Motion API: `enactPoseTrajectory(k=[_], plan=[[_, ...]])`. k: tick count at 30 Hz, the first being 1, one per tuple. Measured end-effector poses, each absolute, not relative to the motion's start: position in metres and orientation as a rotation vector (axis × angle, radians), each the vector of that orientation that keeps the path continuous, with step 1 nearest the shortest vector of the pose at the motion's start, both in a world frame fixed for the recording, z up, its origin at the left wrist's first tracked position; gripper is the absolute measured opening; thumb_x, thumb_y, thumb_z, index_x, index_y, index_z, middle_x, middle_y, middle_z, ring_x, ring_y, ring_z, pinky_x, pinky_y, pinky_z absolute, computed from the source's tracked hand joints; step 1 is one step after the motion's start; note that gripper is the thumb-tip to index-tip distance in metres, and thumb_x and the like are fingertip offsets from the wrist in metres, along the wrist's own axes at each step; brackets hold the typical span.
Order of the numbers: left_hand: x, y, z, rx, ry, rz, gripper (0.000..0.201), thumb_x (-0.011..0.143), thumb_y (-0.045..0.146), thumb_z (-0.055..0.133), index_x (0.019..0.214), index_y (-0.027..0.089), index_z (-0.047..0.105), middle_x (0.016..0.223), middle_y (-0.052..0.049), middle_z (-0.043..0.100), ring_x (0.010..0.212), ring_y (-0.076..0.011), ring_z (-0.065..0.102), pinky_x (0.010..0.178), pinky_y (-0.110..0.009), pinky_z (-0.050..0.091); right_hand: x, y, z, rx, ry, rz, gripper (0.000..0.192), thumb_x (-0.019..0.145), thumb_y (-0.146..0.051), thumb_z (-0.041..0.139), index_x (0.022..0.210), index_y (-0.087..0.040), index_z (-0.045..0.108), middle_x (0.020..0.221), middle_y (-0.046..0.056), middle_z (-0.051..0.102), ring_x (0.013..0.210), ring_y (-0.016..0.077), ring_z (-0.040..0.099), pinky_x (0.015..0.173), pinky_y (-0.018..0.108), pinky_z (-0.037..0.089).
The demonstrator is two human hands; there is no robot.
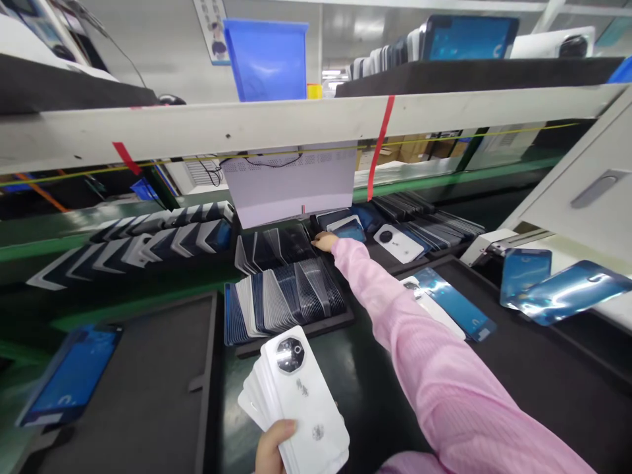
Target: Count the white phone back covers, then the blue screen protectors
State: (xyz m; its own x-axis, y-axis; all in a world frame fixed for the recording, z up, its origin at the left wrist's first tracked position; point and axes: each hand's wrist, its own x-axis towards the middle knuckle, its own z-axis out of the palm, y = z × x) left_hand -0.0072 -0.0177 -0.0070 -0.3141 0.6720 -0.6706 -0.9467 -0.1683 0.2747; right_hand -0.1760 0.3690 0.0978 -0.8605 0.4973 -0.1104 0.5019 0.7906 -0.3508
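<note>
A fanned stack of white phone backs point(296, 401), each with a round dark camera ring near the top, sits low in the middle of the view, gripped from below by the left hand point(271, 451), whose thumb presses on the stack's left edge. The right hand point(324, 242), at the end of a long pink sleeve point(419, 355), stretches forward to the far part of the table point(365, 395); its fingers curl around the back end of a row of dark covers point(276, 247), but whether they grip one cannot be told. Just nearer stands a second, longer row of dark and pale covers point(281, 296), leaning like filed cards. Right of the hand lie a blue-filmed cover point(350, 230) and a single white back point(397, 242). A blue-filmed panel point(454, 303) rests on a dark mat to the right, and another point(74, 375) lies at the far left. A white sheet point(291, 184) hangs from the shelf rail point(197, 128) above, which carries a blue bin point(266, 59).
</note>
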Motion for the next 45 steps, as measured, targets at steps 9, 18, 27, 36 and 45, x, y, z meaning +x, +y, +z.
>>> enactPoseTrajectory(k=[9, 18, 27, 36, 45], plan=[[-0.008, 0.002, 0.016, -0.478, 0.975, 1.958, 0.069, 0.05, 0.007, 0.07, 0.118, 0.013, 0.063, 0.077, -0.008, 0.075, 0.085, -0.0343, 0.071, 0.093, -0.049, 0.05, 0.001, 0.237, 0.096, 0.276, 2.955, -1.494, 0.064, 0.083, -0.047, 0.061, 0.137, -0.017, 0.044, 0.121, 0.011, 0.058, 0.087, 0.018, 0.062, 0.071, 0.031, 0.054], [-0.02, 0.008, 0.031, 0.038, 0.952, 1.931, 0.059, 0.063, 0.018, 0.075, 0.121, 0.015, 0.062, 0.108, -0.011, 0.072, 0.11, -0.0355, 0.061, 0.099, -0.049, 0.047, 0.053, 0.172, 0.011, 0.169, 1.979, -2.466, 0.049, 0.073, -0.036, 0.076, 0.114, -0.022, 0.055, 0.113, 0.005, 0.064, 0.104, 0.0211, 0.06, 0.092, 0.036, 0.049], [-0.016, 0.009, 0.014, -0.106, 0.961, 1.873, 0.065, 0.056, 0.009, 0.07, 0.12, 0.014, 0.061, 0.113, -0.011, 0.07, 0.115, -0.0357, 0.058, 0.102, -0.05, 0.043, 0.06, 0.186, -0.003, 0.448, 1.635, -2.638, 0.044, 0.066, -0.025, 0.079, 0.105, -0.021, 0.059, 0.106, 0.003, 0.067, 0.097, 0.0209, 0.064, 0.089, 0.037, 0.05], [-0.018, 0.007, 0.012, -0.122, 1.007, 1.898, 0.063, 0.061, 0.012, 0.074, 0.122, 0.016, 0.06, 0.115, -0.011, 0.069, 0.113, -0.0351, 0.059, 0.101, -0.049, 0.044, 0.058, 0.179, -0.007, 0.507, 1.584, -2.65, 0.049, 0.067, -0.025, 0.077, 0.111, -0.024, 0.054, 0.113, 0.003, 0.066, 0.105, 0.025, 0.062, 0.091, 0.042, 0.051], [-0.018, 0.007, 0.007, -0.16, 0.986, 1.85, 0.063, 0.058, 0.011, 0.065, 0.121, 0.014, 0.061, 0.108, -0.009, 0.072, 0.115, -0.0371, 0.058, 0.102, -0.051, 0.044, 0.058, 0.188, -0.004, 0.598, 1.694, -2.665, 0.051, 0.068, -0.029, 0.077, 0.112, -0.024, 0.052, 0.117, 0.004, 0.064, 0.106, 0.0264, 0.061, 0.092, 0.044, 0.051]])
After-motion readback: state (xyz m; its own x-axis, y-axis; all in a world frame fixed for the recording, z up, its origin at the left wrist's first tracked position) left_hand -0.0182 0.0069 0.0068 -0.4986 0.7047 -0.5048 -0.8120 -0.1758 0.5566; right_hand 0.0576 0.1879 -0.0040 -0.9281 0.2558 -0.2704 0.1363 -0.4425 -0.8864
